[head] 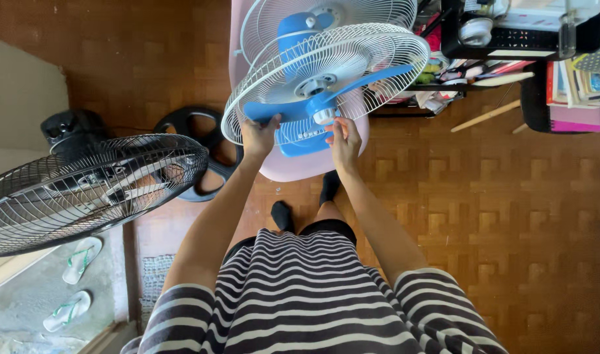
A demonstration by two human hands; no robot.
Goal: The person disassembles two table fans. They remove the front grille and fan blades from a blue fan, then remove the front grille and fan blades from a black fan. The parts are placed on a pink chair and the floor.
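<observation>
Hands are busy w/ a blue fan [300, 134] that sits on a pink chair [287, 167], near the chair's front edge. The left hand [257, 134] is closed on the rim of the white wire cage [378, 49], at its lower left side. The right hand [344, 141] has its fingers pinched around the small round cap [323, 116] in the middle of the blue blades [378, 75]. It looks like the cage front is off, b/c the blades sit bare in front of the wires.

Step in hand, I think: turning or holding that cap while the other hand keeps the fan steady. The next move would need a firm twist w/ the right fingers & a tight hold on the cage, so the fan does not tip off the chair.

Count:
- 2 fans: the blue 1 & a black fan [84, 190] by the left side, tilted.
- 1 pink chair.
- 1 round black stand [205, 154] on the wood floor [509, 229], left of the chair.
- 2 flip-flops [74, 282], green & white, at the bottom left.
- 1 long wood stick [487, 116] on the floor, by the shelf w/ books [575, 82].
- 2 feet in black socks [283, 214] under the chair edge.
</observation>
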